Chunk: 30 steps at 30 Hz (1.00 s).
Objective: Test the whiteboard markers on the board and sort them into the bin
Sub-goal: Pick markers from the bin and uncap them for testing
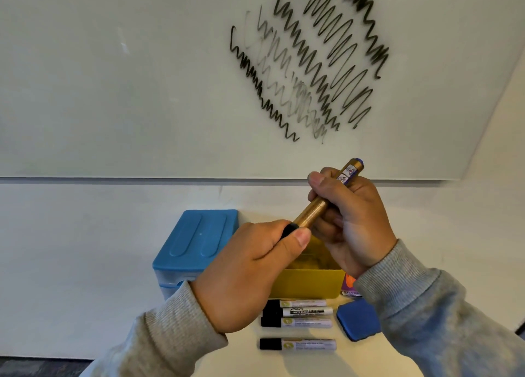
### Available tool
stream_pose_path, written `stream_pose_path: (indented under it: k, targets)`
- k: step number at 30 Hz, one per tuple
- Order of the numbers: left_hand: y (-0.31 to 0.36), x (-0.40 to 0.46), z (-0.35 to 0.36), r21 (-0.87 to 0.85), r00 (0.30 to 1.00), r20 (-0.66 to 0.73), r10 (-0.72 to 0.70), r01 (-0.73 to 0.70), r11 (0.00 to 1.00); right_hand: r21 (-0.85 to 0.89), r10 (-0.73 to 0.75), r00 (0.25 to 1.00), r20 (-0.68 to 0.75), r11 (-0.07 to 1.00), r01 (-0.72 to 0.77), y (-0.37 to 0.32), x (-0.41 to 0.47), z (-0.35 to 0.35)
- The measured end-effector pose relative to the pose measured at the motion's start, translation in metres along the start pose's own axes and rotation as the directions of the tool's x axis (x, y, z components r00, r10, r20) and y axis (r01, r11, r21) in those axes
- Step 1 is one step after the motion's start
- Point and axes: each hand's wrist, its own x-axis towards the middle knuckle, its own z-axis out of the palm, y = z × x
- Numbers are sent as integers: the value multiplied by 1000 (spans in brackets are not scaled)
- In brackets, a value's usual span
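The gold-barrelled whiteboard marker [312, 210] slants up-right, its black cap [289, 230] pinched in the left hand's [244, 277] grip, barrel clasped in the right hand's [352, 220].

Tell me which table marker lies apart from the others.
The nearest marker: it lies alone below a gap, while the other three markers lie packed together just in front of the yellow bin.

Gold marker [314, 209] tilted above yellow bin [306, 284]

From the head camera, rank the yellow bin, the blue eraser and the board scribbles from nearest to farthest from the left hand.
From the left hand:
1. Yellow bin, just right of it, partly behind it.
2. Blue eraser, lower right on the table.
3. Scribbles, up on the board.
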Motion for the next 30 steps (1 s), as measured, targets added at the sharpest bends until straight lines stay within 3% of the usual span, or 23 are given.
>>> stream_pose_path:
  k: [7, 11, 12, 14, 16, 17, 20, 23, 25, 28, 30]
  targets:
    - [-7, 3, -1, -364, 981, 186, -61, 127, 923, -10, -26, 998, -62, 1000, 26, -3, 2, 7]
    - [-7, 4, 2, -456, 972, 226, -65, 165, 875, -15, -34, 997, -71, 999, 33, -1, 2, 6]
    - [-7, 3, 2, -399, 978, 197, -70, 145, 906, -8, -29, 997, -69, 1000, 28, -1, 2, 5]
    - [-7, 1, 3, -51, 997, 72, -34, 37, 998, 72, 13, 997, -70, 997, -8, -1, 3, 2]
    - [-4, -1, 6, 360, 999, 15, 32, -35, 932, 261, 99, 993, -65, 962, -79, -1, 3, -1]
    - [-2, -3, 9, 485, 999, 8, 38, -37, 874, 358, 142, 989, -51, 927, -115, -3, 3, -3]
    - [5, -8, 19, 615, 997, -16, 74, -48, 787, 521, 218, 976, 7, 832, -189, -19, -3, -4]
    - [18, -4, 22, 539, 988, -3, 154, -129, 833, 508, 182, 983, 32, 844, -173, -38, -8, 3]
    - [18, 2, 19, 348, 986, 24, 164, -162, 923, 545, 126, 992, -14, 833, -98, -55, 1, -5]
    - [-6, -3, 3, -33, 999, 40, -14, 15, 999, 722, -32, 990, -136, 682, 121, -92, 25, -46]
    - [-23, -4, -5, -36, 993, 54, -107, 109, 993, 738, -32, 985, -172, 658, 150, -99, 35, -64]
